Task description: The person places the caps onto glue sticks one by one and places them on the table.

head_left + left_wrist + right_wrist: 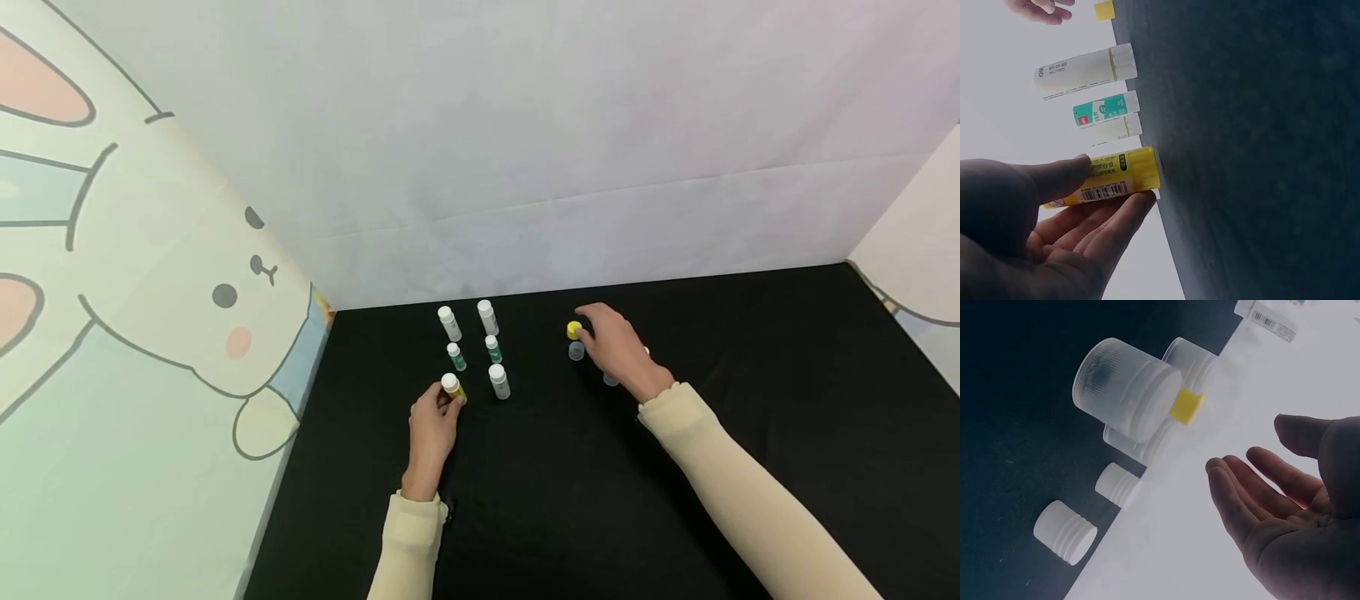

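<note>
My left hand (432,429) holds a yellow glue stick (1119,175) between thumb and fingers. The stick stands upright at the black tabletop, its white top uppermost in the head view. My right hand (621,350) hovers over a group of loose caps with nothing in its fingers, which are parted from the thumb in the right wrist view. Near its fingertips are a yellow cap (573,330) and a clear cap (576,351). The right wrist view shows more translucent caps (1125,387) and two small white caps (1065,531), some hidden under the hand in the head view.
Beyond my left hand stand several glue sticks in two rows: white ones (498,382) and smaller green-labelled ones (492,350). A black cloth (562,500) covers the table. A pale wall (525,150) rises behind, with a rabbit-patterned panel (150,292) at left.
</note>
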{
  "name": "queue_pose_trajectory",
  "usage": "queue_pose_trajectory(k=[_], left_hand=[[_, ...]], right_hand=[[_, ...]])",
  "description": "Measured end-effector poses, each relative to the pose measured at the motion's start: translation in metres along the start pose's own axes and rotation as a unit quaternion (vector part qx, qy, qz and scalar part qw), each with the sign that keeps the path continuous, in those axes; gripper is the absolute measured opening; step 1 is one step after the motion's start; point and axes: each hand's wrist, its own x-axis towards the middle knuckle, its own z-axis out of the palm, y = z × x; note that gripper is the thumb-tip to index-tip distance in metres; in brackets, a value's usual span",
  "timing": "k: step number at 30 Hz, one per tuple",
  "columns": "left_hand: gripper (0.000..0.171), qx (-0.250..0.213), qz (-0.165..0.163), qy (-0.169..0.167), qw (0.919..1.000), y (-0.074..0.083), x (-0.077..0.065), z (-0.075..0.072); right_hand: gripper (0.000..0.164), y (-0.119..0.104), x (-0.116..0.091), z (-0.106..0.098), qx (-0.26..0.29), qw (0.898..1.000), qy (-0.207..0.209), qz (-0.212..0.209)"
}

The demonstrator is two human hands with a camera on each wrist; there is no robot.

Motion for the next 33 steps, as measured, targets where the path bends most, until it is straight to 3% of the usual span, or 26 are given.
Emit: queue_pose_trajectory(k=[8,23,33], left_hand=[[0.022,-0.004,0.002,0.003,1.0000,0.002,-0.003,-0.001],[0.023,-0.001,0.005,0.009,0.9999,0.006,-0.005,-0.002],[0.023,0.001,0.013,0.009,0.9999,0.009,-0.008,-0.003]], right_hand=[[0.044,-0.001,0.011,0.005,-0.013,0.999,-0.033,0.009],[0.038,-0.003,0.019,0.009,-0.006,0.999,-0.048,0.025],[0.034,-0.009,0.025,0.011,-0.052,0.997,-0.054,0.018]])
